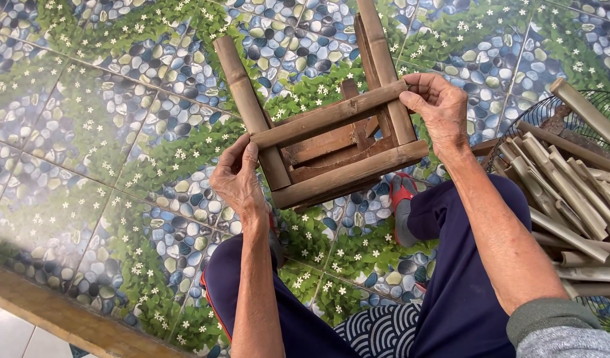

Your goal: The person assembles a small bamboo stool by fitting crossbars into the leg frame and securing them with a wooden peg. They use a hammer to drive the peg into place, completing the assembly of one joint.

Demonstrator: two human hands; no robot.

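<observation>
Frame: small brown bamboo stool frame (331, 142), held above the pebble-and-flower patterned floor tiles (86, 132), between the knees.
Left hand (237, 178): clasps the crossbar's left end.
Right hand (437, 106): pinches its right end.
Right side: pile of cut bamboo sticks (570, 192).

No packages, labels, signs or screens show anywhere in the frame — not at the centre, not along the edges, not in the right-hand corner.
</observation>
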